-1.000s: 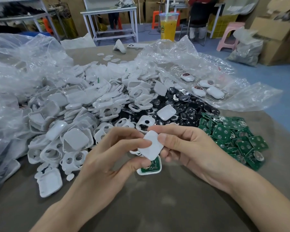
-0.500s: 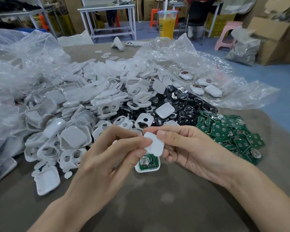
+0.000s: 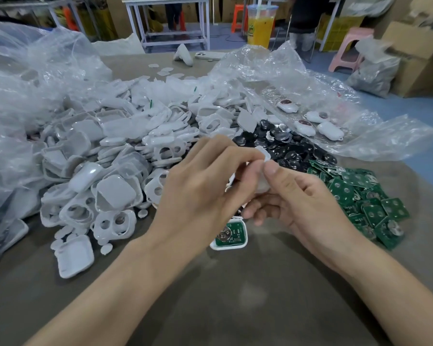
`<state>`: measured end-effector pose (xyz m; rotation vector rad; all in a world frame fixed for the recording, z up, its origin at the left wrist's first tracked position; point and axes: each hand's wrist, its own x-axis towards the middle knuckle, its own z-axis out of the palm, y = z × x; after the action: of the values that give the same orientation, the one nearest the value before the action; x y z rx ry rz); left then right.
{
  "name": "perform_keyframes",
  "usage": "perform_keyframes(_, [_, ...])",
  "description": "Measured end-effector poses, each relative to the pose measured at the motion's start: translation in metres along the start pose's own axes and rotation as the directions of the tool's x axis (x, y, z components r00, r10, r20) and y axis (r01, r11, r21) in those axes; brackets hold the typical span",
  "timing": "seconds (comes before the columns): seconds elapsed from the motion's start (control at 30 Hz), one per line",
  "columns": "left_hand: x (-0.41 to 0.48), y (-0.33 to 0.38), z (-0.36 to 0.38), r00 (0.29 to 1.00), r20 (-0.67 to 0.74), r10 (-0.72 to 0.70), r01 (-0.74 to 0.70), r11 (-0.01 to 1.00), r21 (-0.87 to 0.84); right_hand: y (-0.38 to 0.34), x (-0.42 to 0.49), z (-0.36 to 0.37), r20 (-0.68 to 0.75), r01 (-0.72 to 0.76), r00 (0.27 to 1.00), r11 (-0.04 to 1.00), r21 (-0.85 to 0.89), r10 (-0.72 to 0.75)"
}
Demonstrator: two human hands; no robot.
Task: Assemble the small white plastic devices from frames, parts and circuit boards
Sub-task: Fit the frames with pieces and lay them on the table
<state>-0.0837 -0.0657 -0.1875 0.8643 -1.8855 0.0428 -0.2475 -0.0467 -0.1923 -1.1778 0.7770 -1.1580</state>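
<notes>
One head cam, wide — faces fwd/down, close over table (image 3: 235, 308).

Bare left hand (image 3: 198, 193), bare right hand (image 3: 308, 206), bare forearms (image 3: 125, 283), short nails
</notes>
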Motion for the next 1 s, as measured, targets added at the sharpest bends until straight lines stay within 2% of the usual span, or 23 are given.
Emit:
perform_keyframes(0.1, [-0.003,-0.002,-0.001,0.996,0.048,-0.072,0.076,0.991,-0.107,0.003,0.001,-0.001,0.004,0.007,1.0,1.0,-0.021,-0.007])
perform_keyframes(0.2, [-0.005,-0.003,-0.008,0.963,0.153,-0.22,0.253,0.935,-0.249,0.004,0.002,-0.002,-0.027,0.032,0.999,0.996,-0.088,-0.034])
perform_keyframes(0.33, [-0.006,0.002,-0.01,0.925,0.263,-0.275,0.352,0.881,-0.317,0.004,0.002,-0.005,-0.065,0.055,0.996,0.987,-0.153,-0.066])
perform_keyframes(0.5, [-0.004,0.002,-0.011,0.892,0.227,-0.391,0.447,0.839,-0.311,0.008,-0.001,-0.002,-0.024,0.072,0.997,0.975,-0.208,-0.079])
perform_keyframes(0.57, [-0.002,-0.007,-0.02,0.883,0.157,-0.442,0.469,0.843,-0.265,0.008,-0.007,-0.005,-0.029,0.115,0.99,0.918,-0.378,-0.136])
perform_keyframes(0.63, [-0.005,-0.022,-0.037,0.9,0.12,-0.419,0.432,0.893,-0.126,0.009,-0.013,-0.009,-0.005,0.146,0.983,0.786,-0.6,-0.186])
perform_keyframes(0.7, [-0.017,-0.036,-0.058,0.925,0.148,-0.35,0.343,0.937,0.071,0.012,-0.018,-0.01,0.069,0.155,0.986,0.671,-0.725,-0.153])
perform_keyframes(0.8, [-0.044,-0.044,-0.08,0.952,0.252,-0.176,0.092,0.945,0.314,0.017,-0.019,-0.009,0.157,0.154,0.987,0.541,-0.827,-0.04])
perform_keyframes(0.9, [-0.062,-0.042,-0.085,0.922,0.385,-0.049,-0.087,0.941,0.328,0.017,-0.018,-0.01,0.188,0.173,0.982,0.464,-0.868,-0.015])
perform_keyframes(1.0, [-0.065,-0.042,-0.087,0.871,0.489,-0.05,-0.078,0.968,0.239,0.018,-0.019,-0.011,0.202,0.193,0.979,0.443,-0.875,-0.028])
